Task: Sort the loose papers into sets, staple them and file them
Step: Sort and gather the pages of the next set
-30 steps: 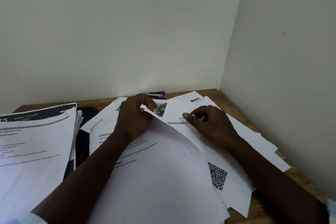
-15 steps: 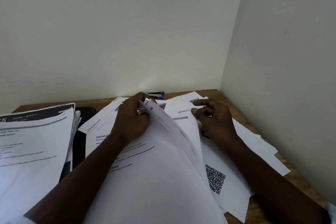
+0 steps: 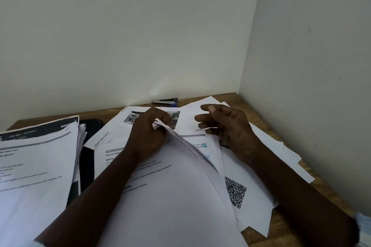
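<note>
Loose white printed papers (image 3: 259,168) lie spread over the wooden desk (image 3: 281,228). My left hand (image 3: 148,136) pinches the top corner of a small bundle of sheets (image 3: 176,196) and holds that corner lifted off the pile. My right hand (image 3: 226,126) hovers just right of it above the papers, fingers apart and curled, holding nothing. One sheet lower right shows a QR code (image 3: 235,191). A stapler (image 3: 165,100) with a blue end lies at the back by the wall.
A thick stack of printed pages (image 3: 34,166) sits at the left. A black flat object (image 3: 88,166) lies between that stack and the loose papers. Walls close the desk at the back and on the right.
My right hand has let go of the sheets and opened, lifting away to the right. The left hand keeps the gathered corner pinched, and the bundle has lowered a little.
</note>
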Tool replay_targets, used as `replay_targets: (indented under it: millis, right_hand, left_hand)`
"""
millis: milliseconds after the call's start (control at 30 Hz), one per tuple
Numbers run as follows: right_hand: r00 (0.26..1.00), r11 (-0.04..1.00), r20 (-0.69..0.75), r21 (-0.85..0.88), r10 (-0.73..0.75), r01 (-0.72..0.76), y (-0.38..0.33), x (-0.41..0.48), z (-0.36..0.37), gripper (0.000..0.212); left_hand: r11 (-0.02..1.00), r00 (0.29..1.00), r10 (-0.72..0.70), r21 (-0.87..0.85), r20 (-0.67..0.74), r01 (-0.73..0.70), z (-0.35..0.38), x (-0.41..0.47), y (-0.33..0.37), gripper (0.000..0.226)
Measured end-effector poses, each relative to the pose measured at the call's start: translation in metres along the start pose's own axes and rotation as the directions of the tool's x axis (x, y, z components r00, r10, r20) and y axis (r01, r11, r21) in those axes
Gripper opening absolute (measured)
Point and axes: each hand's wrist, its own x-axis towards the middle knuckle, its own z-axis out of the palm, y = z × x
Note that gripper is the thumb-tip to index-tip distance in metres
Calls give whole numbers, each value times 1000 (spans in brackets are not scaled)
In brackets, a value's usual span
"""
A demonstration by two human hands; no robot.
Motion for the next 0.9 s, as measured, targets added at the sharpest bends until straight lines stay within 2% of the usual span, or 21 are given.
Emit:
replay_targets:
  millis: [33, 67, 100, 133, 167, 233, 333, 500, 667, 733, 800, 900]
  right_hand:
    - [995, 987, -99, -162, -15, -1, 3, 3, -3, 20]
    - [978, 917, -193, -398, -81, -3, 6, 6, -8, 17]
    - [961, 790, -225, -612, -160, -12, 10, 8, -14, 18]
    - [960, 673, -197, -740, -201, -11, 14, 10, -18, 22]
    - [969, 607, -150, -795, -195, -1, 16, 10, -21, 27]
    - [987, 566, -81, -824, -136, 10, 16, 10, -19, 27]
    - [991, 507, -42, -861, -123, 26, 18, 10, -13, 25]
    - [982, 682, -38, -725, -183, 100, 21, 12, -11, 20]
    - [968, 707, 7, -682, -250, 187, 21, 13, -12, 22]
    - [962, 712, 0, -673, -274, 203, 21, 14, -13, 22]
    - [954, 697, -17, -687, -299, 206, 19, 14, -13, 18]
    - [935, 634, -6, -737, -355, 236, 19, 13, -11, 6]
  left_hand:
    - [998, 1000, -10, -57, 10, 11, -1, 0, 0, 9]
    - [994, 1000, -11, -113, 19, 14, -3, 0, -1, 3]
    - [987, 999, -29, -155, 18, 32, -4, 1, -2, 11]
    - [980, 999, -47, -194, 27, 52, -5, 1, -6, 16]
    - [973, 997, -69, -220, 34, 75, -5, 2, -8, 17]
    - [971, 995, -87, -220, 54, 97, -4, 2, -9, 12]
    - [992, 995, -77, -99, 64, 83, -1, 2, -9, 7]
    - [997, 997, -74, -9, 19, 74, 0, 6, -7, 11]
    - [997, 999, -40, 63, 9, 39, -1, 8, -2, 11]
    - [997, 998, -64, 44, 22, 62, -1, 8, -1, 17]
    - [997, 996, -80, 21, 49, 79, -3, 7, -1, 27]
    - [994, 988, -112, 22, 105, 110, -3, 6, 3, 22]
